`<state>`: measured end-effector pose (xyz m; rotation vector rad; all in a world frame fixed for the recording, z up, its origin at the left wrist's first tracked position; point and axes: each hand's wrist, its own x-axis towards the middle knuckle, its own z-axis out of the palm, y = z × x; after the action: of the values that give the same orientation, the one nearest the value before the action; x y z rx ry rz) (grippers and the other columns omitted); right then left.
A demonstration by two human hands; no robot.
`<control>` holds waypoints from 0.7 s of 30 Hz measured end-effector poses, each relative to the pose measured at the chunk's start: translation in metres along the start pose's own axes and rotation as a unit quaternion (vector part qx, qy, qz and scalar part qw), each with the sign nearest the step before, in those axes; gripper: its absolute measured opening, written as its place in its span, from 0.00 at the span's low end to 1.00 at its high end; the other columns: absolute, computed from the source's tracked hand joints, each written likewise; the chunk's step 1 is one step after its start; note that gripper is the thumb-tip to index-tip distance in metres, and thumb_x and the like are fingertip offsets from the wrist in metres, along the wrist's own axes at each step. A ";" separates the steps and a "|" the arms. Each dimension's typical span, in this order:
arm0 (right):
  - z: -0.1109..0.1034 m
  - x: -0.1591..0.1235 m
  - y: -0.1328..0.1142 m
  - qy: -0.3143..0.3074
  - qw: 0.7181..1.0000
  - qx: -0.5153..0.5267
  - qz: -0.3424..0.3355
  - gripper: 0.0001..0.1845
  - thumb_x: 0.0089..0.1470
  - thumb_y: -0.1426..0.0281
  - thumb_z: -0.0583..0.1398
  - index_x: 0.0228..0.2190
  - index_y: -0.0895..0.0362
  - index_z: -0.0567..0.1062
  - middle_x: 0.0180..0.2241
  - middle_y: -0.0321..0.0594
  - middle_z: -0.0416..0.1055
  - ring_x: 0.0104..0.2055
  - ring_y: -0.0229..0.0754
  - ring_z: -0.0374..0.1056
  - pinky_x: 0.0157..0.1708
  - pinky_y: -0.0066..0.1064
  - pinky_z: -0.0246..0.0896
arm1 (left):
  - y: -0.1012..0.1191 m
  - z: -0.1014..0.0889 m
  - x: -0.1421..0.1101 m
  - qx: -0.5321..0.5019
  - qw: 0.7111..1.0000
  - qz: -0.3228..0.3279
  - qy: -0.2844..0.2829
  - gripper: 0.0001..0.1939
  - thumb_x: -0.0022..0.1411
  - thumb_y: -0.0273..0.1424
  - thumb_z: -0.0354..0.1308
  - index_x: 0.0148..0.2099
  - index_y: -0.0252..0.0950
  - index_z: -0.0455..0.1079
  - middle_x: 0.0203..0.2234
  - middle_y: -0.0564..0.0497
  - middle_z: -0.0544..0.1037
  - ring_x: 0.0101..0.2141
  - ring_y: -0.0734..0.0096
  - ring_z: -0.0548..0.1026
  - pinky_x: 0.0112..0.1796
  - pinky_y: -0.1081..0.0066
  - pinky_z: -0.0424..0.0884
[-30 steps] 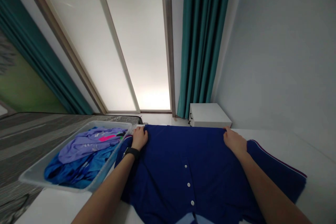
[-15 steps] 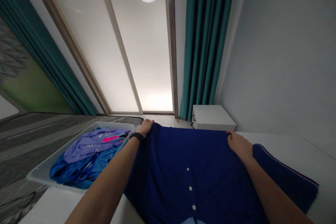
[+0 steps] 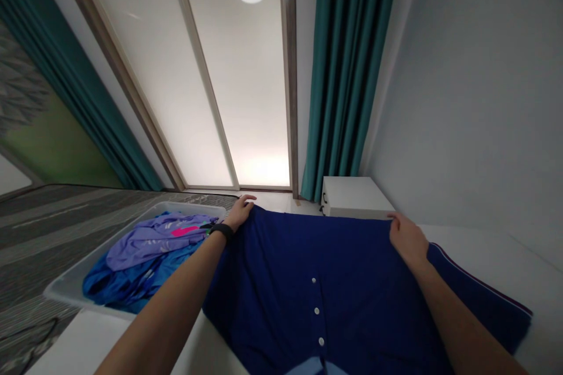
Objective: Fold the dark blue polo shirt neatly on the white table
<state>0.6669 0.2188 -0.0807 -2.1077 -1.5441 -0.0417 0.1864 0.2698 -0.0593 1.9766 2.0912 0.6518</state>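
Observation:
A dark blue polo shirt [image 3: 334,287] with white buttons lies spread on a white surface [image 3: 497,252], its collar toward me. My left hand [image 3: 240,211], with a black band on the wrist, grips the far left corner of the shirt's hem. At the far right corner my right hand [image 3: 407,237] is closed on the hem too. Both arms stretch out over the shirt. A sleeve with a thin striped edge lies out to the right.
A clear plastic bin [image 3: 65,287] at the left holds purple, blue and pink clothes [image 3: 145,246]. Beyond the surface stand a white cabinet [image 3: 356,196], a teal curtain [image 3: 343,70] and tall frosted panels. A grey wall runs along the right.
Both hands have slid outward and farther away along the shirt's hem, pulling it flat. The left hand went from resting on the cloth to gripping the far corner.

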 end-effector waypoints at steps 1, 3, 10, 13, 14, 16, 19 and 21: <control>-0.003 0.000 0.000 0.064 0.998 0.023 -0.012 0.22 0.62 0.70 0.45 0.50 0.56 0.72 0.47 0.49 0.74 0.45 0.50 0.71 0.42 0.37 0.63 | 0.001 0.000 -0.001 0.000 1.000 0.011 0.015 0.20 0.68 0.31 0.40 0.54 0.37 0.69 0.48 0.47 0.78 0.47 0.67 0.75 0.47 0.70 0.69; -0.006 -0.001 0.000 0.138 0.989 0.041 -0.036 0.23 0.63 0.70 0.43 0.52 0.58 0.70 0.50 0.50 0.72 0.48 0.49 0.70 0.44 0.36 0.62 | 0.002 0.001 -0.007 0.008 0.999 0.026 0.032 0.22 0.68 0.29 0.38 0.54 0.36 0.70 0.49 0.46 0.76 0.50 0.67 0.73 0.51 0.69 0.66; 0.004 0.008 0.011 -0.154 0.984 -0.087 -0.015 0.26 0.61 0.66 0.48 0.59 0.53 0.64 0.42 0.51 0.76 0.42 0.53 0.73 0.40 0.41 0.64 | -0.003 0.011 -0.027 0.063 0.998 0.007 0.028 0.16 0.63 0.29 0.48 0.49 0.37 0.74 0.46 0.43 0.78 0.47 0.57 0.76 0.48 0.63 0.68; 0.004 0.012 0.012 -0.188 0.978 -0.076 -0.038 0.26 0.60 0.68 0.49 0.59 0.52 0.65 0.46 0.50 0.75 0.45 0.52 0.73 0.43 0.40 0.64 | -0.001 0.010 -0.028 0.079 0.996 -0.025 0.029 0.15 0.63 0.32 0.51 0.49 0.40 0.73 0.41 0.43 0.80 0.43 0.53 0.77 0.43 0.61 0.70; 0.002 0.012 0.011 -0.180 0.980 -0.070 -0.035 0.26 0.60 0.69 0.48 0.58 0.51 0.67 0.46 0.49 0.75 0.45 0.51 0.73 0.42 0.39 0.64 | -0.001 0.009 -0.028 0.083 0.995 -0.038 0.034 0.15 0.64 0.31 0.50 0.50 0.40 0.72 0.40 0.43 0.80 0.42 0.53 0.78 0.41 0.61 0.70; -0.004 0.012 0.011 -0.133 0.989 -0.063 0.000 0.25 0.60 0.70 0.47 0.56 0.51 0.69 0.44 0.50 0.76 0.43 0.51 0.73 0.41 0.39 0.65 | -0.001 0.006 -0.031 0.089 0.992 -0.065 0.059 0.17 0.67 0.29 0.44 0.52 0.39 0.69 0.40 0.42 0.80 0.42 0.55 0.78 0.40 0.63 0.70; -0.010 0.010 0.012 -0.080 0.993 -0.070 0.056 0.25 0.61 0.69 0.45 0.56 0.51 0.68 0.42 0.53 0.76 0.41 0.53 0.74 0.38 0.40 0.65 | -0.001 0.004 -0.040 0.101 0.986 -0.090 0.095 0.20 0.68 0.26 0.37 0.53 0.36 0.67 0.40 0.40 0.79 0.42 0.56 0.77 0.40 0.63 0.70; -0.011 0.009 0.013 -0.118 0.987 -0.086 0.062 0.25 0.61 0.69 0.46 0.57 0.51 0.67 0.42 0.54 0.76 0.42 0.54 0.74 0.39 0.41 0.65 | 0.001 0.006 -0.047 0.110 0.986 -0.082 0.099 0.18 0.68 0.28 0.39 0.52 0.37 0.67 0.40 0.41 0.78 0.41 0.55 0.77 0.38 0.63 0.70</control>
<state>0.6851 0.2190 -0.0734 -2.4142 -1.5872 0.1277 0.1938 0.2248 -0.0714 1.8853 2.5120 0.6342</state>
